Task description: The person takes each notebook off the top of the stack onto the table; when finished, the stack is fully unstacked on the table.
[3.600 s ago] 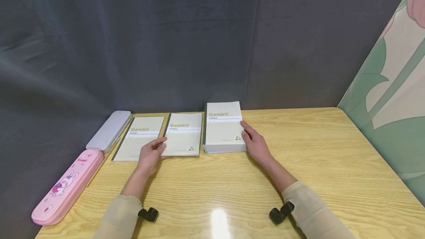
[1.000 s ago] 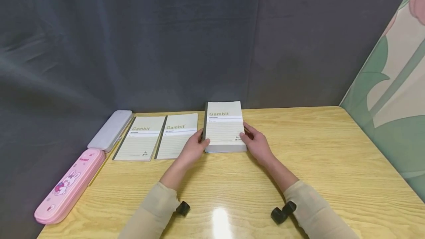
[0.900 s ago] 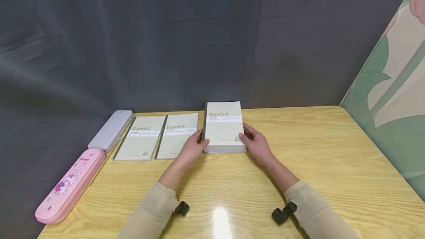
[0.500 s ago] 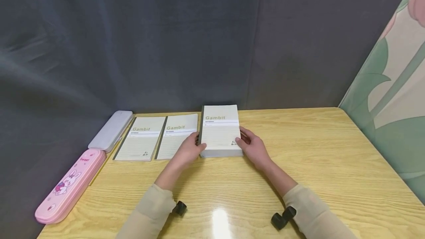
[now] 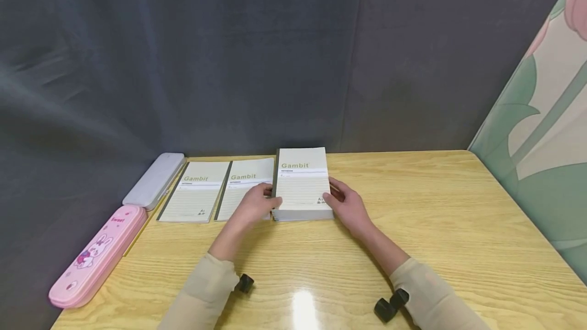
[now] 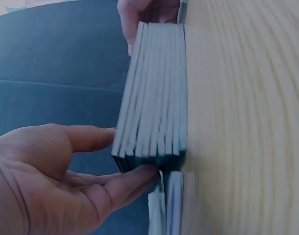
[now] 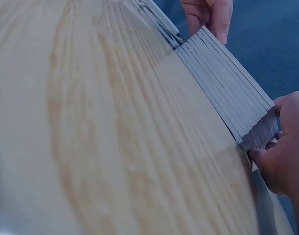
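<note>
At the wood-grain surface [image 5: 412, 248], the left hand [image 5: 255, 202] and right hand [image 5: 350, 210], fingers partly curled, grip opposite sides of the Gambit notebook stack [image 5: 302, 182], just beside a flat Gambit notebook [image 5: 249, 171]. The step seems to be positioning the stack; the next move likely calls for even side pressure.

Notebook stack [image 5: 302, 187]: cream covers, dark spine strip, gold lettering, ruled lines; two notebooks [image 5: 194, 200] left of it match. Far-left case [image 5: 153, 182] is pale lavender, near-left pencil case [image 5: 96, 258] pink with a white rabbit print. Table [image 5: 422, 208] is yellow wood grain, far curtain [image 5: 252, 60] dark blue-grey, right panel [image 5: 550, 141] cream with green leaves and pink petals.
</note>
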{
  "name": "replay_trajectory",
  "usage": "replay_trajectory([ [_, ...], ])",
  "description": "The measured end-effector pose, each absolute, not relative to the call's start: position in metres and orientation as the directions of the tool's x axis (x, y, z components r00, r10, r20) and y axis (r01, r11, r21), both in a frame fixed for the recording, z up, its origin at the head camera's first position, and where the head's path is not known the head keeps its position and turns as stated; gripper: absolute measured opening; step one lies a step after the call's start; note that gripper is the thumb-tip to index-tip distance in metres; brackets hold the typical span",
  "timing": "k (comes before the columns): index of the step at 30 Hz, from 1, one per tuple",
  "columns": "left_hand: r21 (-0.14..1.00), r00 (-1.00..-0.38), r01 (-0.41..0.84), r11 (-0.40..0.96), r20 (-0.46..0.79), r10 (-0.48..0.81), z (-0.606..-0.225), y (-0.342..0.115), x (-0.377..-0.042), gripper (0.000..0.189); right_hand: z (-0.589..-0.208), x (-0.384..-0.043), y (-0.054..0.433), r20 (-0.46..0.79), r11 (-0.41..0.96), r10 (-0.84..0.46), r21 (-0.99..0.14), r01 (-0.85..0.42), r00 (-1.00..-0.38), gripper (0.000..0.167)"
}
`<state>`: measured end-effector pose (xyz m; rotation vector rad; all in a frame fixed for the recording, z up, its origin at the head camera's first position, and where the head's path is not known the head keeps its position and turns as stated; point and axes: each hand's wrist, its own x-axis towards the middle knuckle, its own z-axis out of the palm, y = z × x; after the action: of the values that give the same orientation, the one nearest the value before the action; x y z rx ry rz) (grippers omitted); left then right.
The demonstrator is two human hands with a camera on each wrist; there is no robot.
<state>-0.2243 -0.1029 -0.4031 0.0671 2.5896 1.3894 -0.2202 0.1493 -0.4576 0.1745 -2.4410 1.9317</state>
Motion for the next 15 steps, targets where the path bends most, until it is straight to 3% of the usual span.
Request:
replay_trajectory([
  [10, 0.951, -0.992, 0.001, 0.31, -0.037, 0.117, -0.432, -0.107, -0.241, 0.051, -0.458, -0.219, 0.147, 0.13, 0.313, -0.081, -0.938, -0.149, -0.988, 0.05],
  [15, 0.965, -0.996, 0.012, 0.262, -0.011, 0.086, -0.445, -0.108, -0.248, 0.046, -0.457, -0.218, 0.147, 0.119, 0.348, -0.057, -0.928, -0.131, -0.991, 0.047],
])
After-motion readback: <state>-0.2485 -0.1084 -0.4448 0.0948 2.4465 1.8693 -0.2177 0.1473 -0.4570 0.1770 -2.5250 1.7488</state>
